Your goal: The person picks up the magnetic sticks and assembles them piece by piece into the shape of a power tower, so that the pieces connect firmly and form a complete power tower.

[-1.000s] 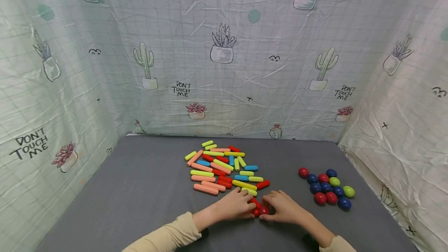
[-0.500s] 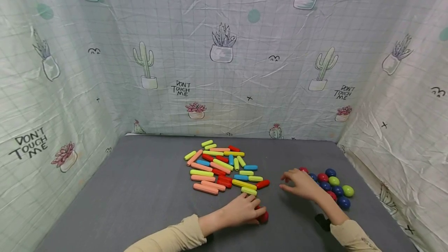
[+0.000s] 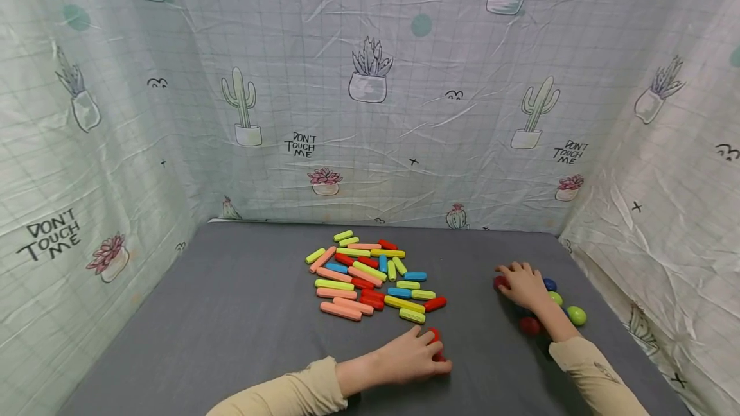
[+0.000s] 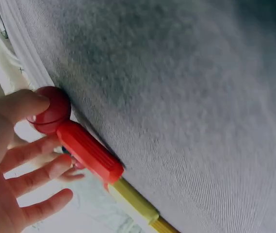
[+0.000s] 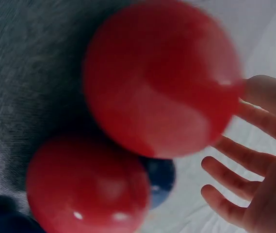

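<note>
My left hand (image 3: 405, 358) is low on the grey table, right of its middle. In the left wrist view its thumb and index finger pinch a shiny red ball (image 4: 56, 109); the other fingers spread out. The ball touches the end of a stubby, ridged red stick (image 4: 91, 153), which lines up with a yellow-green stick (image 4: 133, 199). My right hand (image 3: 525, 287) reaches over the ball group at the right, its fingertips beside a dark red ball (image 3: 500, 283). Loosely bent fingers show in the right wrist view behind a large red ball (image 5: 162, 80).
Several sticks in salmon, yellow, red and blue lie mid-table, among them a salmon stick (image 3: 341, 311) and a blue stick (image 3: 415, 277). Beside my right hand are a green ball (image 3: 577, 315) and a blue ball (image 3: 550, 284). A printed cloth (image 3: 405, 178) encloses the table.
My right hand has left the red ball beside my left hand and moved right, over the ball group. The left hand has shifted slightly right and stays at the red ball.
</note>
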### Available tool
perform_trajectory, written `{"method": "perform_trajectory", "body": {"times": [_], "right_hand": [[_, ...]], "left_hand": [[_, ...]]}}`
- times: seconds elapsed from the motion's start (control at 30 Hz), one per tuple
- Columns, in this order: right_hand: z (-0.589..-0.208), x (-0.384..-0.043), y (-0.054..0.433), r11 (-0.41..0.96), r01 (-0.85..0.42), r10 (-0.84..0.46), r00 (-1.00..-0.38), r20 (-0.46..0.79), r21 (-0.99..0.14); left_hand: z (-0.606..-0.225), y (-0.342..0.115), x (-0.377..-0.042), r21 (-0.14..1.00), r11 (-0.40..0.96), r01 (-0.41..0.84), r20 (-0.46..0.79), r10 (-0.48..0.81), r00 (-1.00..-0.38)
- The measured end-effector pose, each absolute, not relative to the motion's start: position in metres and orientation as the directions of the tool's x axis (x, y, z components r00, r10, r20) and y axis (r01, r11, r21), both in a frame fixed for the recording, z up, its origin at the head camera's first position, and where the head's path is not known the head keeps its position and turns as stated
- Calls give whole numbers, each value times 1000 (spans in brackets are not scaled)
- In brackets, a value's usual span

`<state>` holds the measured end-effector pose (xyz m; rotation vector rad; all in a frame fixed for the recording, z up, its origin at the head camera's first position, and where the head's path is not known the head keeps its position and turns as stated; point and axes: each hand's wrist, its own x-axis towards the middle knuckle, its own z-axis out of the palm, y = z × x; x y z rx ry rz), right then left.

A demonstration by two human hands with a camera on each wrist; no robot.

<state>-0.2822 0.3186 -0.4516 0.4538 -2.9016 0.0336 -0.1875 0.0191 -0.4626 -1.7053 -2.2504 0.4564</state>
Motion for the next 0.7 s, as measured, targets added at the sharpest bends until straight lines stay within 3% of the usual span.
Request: {"method": "perform_trajectory", "body": {"times": [0.33,0.7], "right_hand": [[-456,-285,319,938,-346,-343,-925,161,10],[-458,-271,294,892,-450,-431,-874,224,-37]], "left_hand": [[-460,2,-192,-375,228,899,56,973,-223],[-462,-23,-201,-299,303,905,120,953,-280]]}}
